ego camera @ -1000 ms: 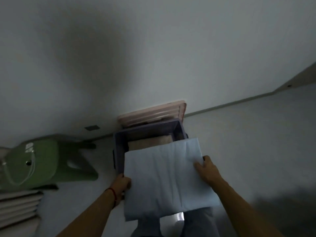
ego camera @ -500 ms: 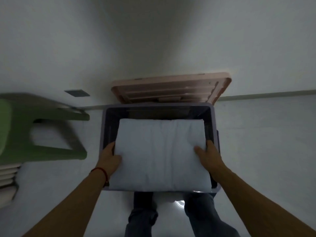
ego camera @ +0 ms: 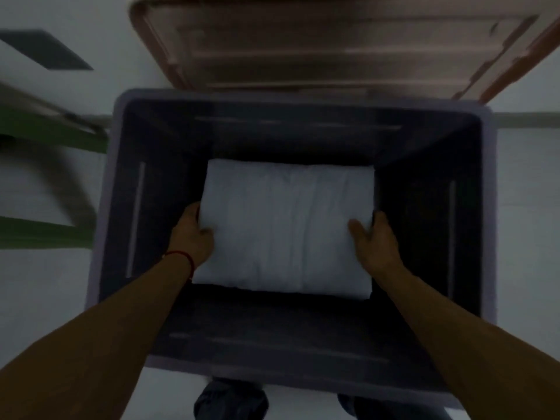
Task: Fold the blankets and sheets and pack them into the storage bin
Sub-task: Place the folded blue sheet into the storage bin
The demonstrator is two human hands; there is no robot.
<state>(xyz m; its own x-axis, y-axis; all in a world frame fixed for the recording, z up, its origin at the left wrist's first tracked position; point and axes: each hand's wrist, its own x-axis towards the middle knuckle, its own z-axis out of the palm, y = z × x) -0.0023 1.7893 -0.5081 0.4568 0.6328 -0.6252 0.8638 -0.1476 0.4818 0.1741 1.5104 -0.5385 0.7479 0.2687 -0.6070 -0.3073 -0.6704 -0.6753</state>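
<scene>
While both hands reach down inside the storage bin [ego camera: 488,207], each one grips a side edge of the folded blanket [ego camera: 285,225]. The left hand [ego camera: 191,234] clasps the blanket's left edge: its thumb lies on top of the fabric and its fingers curl underneath, out of sight. The right hand [ego camera: 374,237] takes the right edge in the same way, thumb stretched over the top surface and pointing inward, the rest of the fingers wrapped round the side and under the fold. Neither hand is spread flat; both are closed round the cloth. A thin red bracelet [ego camera: 181,257] circles the left wrist.

The blanket is pale blue-white, folded into a plump rectangle, and sits low in the bin, well below the rim, with dark gaps between it and the walls on all four sides. Whether it already rests on the bottom cannot be told.

The bin is a deep, dark, grey-violet tub standing on a pale floor [ego camera: 530,207]. Just behind it a pinkish-brown lid [ego camera: 333,47] leans, its ribbed inner face showing. To the left of the bin stands a green piece of furniture [ego camera: 39,234], blurred. At the lower edge the person's dark trouser legs [ego camera: 230,401] show below the bin's near rim.
</scene>
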